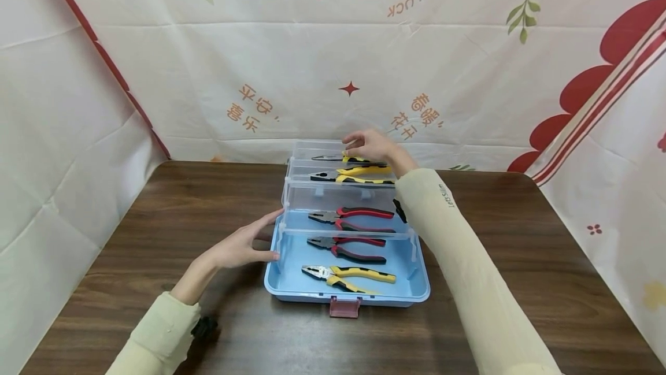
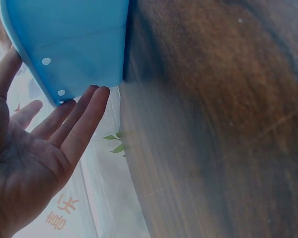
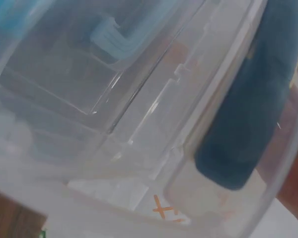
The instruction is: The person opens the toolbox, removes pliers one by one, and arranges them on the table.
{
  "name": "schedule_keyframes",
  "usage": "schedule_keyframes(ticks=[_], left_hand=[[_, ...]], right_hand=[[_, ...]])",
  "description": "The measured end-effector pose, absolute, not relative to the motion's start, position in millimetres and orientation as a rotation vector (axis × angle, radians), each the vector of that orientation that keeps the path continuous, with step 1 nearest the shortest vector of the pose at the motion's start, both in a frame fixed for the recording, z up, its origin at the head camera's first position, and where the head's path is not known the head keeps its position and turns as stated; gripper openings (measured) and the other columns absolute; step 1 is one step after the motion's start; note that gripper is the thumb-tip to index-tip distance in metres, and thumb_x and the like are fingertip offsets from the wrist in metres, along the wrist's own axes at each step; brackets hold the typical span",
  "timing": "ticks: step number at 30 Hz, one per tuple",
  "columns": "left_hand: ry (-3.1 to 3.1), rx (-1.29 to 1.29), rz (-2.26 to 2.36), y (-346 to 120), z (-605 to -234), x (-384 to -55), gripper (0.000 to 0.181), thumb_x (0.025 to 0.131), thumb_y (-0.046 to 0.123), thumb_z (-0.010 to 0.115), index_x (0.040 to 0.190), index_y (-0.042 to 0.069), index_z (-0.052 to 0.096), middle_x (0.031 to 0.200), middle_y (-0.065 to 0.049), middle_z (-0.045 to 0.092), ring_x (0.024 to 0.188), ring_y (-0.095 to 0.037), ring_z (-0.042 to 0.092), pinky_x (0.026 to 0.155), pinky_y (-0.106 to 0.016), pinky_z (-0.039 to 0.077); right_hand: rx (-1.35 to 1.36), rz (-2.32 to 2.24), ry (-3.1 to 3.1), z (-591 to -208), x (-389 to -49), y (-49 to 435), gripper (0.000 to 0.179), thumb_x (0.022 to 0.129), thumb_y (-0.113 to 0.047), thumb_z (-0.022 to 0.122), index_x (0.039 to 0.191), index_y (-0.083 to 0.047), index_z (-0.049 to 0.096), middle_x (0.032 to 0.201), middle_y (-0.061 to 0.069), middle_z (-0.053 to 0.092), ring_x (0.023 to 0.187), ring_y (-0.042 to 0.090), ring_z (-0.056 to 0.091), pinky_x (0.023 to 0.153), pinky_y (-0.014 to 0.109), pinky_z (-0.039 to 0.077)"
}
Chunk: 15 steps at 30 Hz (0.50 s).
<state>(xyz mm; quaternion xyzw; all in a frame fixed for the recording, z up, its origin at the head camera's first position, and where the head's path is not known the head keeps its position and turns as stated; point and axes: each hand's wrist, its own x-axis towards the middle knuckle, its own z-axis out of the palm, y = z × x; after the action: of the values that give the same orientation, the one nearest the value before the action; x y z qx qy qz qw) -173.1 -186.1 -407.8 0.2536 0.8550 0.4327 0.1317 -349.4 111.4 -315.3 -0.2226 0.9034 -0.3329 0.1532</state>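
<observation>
Toolbox (image 1: 400, 300), blue with clear trays, stands open on the dark wooden tabletop (image 1: 234, 329), its reddish latch (image 1: 344, 307) at the near edge. Just inside the blue base (image 1: 291, 279) lie yellow-handled pliers (image 1: 333, 275), nose to the left. Behind them are red-and-black pliers (image 1: 334, 244), aligned the same way. The left hand (image 1: 244, 245) is at the base's left side, fingers extended and touching the blue plastic, gripping nothing. Further back, a second red-and-black set (image 1: 335, 218) shows through clear plastic; I cannot tell whether it lies in the base or in a tray. Beyond, a clear tray (image 1: 298, 174) carries yellow-and-black pliers (image 1: 340, 178). The farthest tray (image 1: 307, 147) carries a further yellow-and-black set (image 1: 359, 159). Directly over it is the right hand (image 1: 372, 145), fingers bent, tips close to the handles; from where I stand, I cannot tell whether it grips them. Pale printed cloth (image 1: 312, 51) hangs behind the tabletop.
</observation>
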Motion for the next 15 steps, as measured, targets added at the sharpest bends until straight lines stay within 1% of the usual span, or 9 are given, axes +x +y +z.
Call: schedule_keyframes(ticks=[7, 13, 15], left_hand=[[2.485, 0.728, 1.254, -186.6, -407.5, -173.1, 0.084, 0.076, 0.03, 0.07, 0.141, 0.025, 0.017, 0.137, -0.007, 0.03, 0.11, -0.023, 0.045, 0.089, -0.046, 0.037], [2.474, 0.713, 1.255, -185.5, -407.3, -172.1, 0.084, 0.076, 0.029, 0.07, 0.141, 0.023, 0.017, 0.138, -0.008, 0.029, 0.11, -0.026, 0.044, 0.088, -0.048, 0.036], [2.478, 0.727, 1.258, -185.6, -407.8, -172.4, 0.084, 0.076, 0.028, 0.07, 0.141, 0.023, 0.018, 0.138, -0.008, 0.029, 0.112, -0.026, 0.042, 0.089, -0.048, 0.036]], right_hand=[[-0.625, -0.929, 2.579, -317.2, -349.8, 109.5, 0.038, 0.086, -0.01, 0.058, 0.123, -0.005, 0.05, 0.121, 0.013, 0.05, 0.111, 0.024, 0.045, 0.09, 0.037, 0.037], [-0.657, -0.914, 2.563, -317.1, -348.9, 109.4, 0.038, 0.086, -0.007, 0.057, 0.123, -0.003, 0.049, 0.123, 0.014, 0.048, 0.113, 0.025, 0.043, 0.092, 0.036, 0.036], [-0.667, -0.895, 2.569, -316.2, -348.4, 108.8, 0.036, 0.086, -0.006, 0.056, 0.122, -0.003, 0.05, 0.122, 0.013, 0.048, 0.113, 0.025, 0.043, 0.092, 0.036, 0.036]])
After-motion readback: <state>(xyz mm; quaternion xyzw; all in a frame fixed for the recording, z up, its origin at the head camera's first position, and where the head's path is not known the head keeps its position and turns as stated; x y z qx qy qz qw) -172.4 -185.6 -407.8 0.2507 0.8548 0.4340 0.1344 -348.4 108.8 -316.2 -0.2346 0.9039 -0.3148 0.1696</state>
